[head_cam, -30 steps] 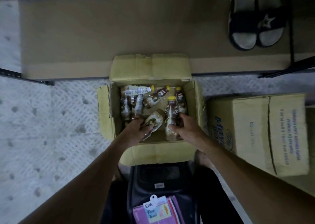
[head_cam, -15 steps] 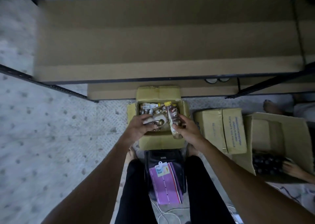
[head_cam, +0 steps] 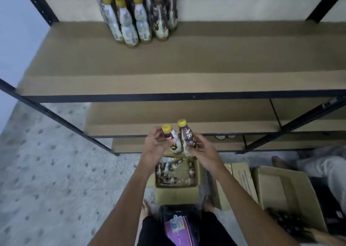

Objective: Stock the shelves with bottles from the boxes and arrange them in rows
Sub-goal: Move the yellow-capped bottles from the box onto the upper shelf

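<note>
**Two Bottles Held Over the Box**

The left grip (head_cam: 156,149) curled round a white-labelled bottle (head_cam: 174,141), and the right grip (head_cam: 204,152) clamped a brown-labelled bottle (head_cam: 188,136). Both stood upright, side by side, above the open cardboard box (head_cam: 177,196). A cluster of stocked bottles (head_cam: 140,19) stood at the back edge of the shelf (head_cam: 187,62), over a speckled floor (head_cam: 46,170).

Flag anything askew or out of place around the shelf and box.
Only the loose bottles in the open box: they lie jumbled on their sides. The shelf bottles stand upright, tightly grouped. The left hand holds the pale bottle, the right hand the brown bottle, caps up.
</note>
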